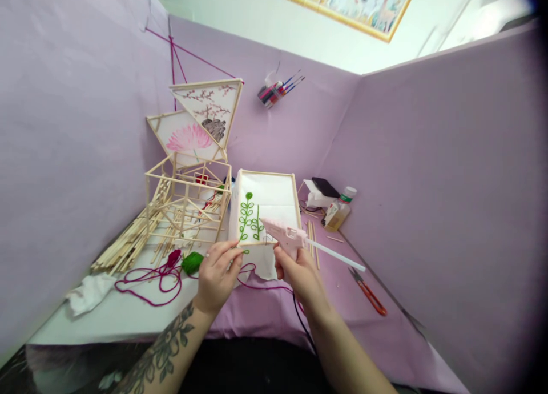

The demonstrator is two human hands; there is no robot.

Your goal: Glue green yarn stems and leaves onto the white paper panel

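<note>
My right hand point(297, 268) is wrapped round a pale pink glue gun point(287, 234), a long glue stick poking out of its back. The gun's nozzle is over a white panel point(274, 194) in a wooden frame, beside a green yarn stem with looped leaves point(257, 225). Left of that stem, a taller green yarn plant point(247, 214) has a round top. At the panel's lower left corner, my left hand point(220, 271) is closed in a pinch on a small green yarn loop point(245, 252).
Wooden stick frames point(186, 202) and piled sticks point(128, 231) stand left, with green yarn point(192, 262) and magenta cord point(160, 288) in front. Orange-handled snips point(370, 294), a bottle point(338, 211) and a black phone-like object point(325, 187) are right. Painted panels point(209, 108) hang behind.
</note>
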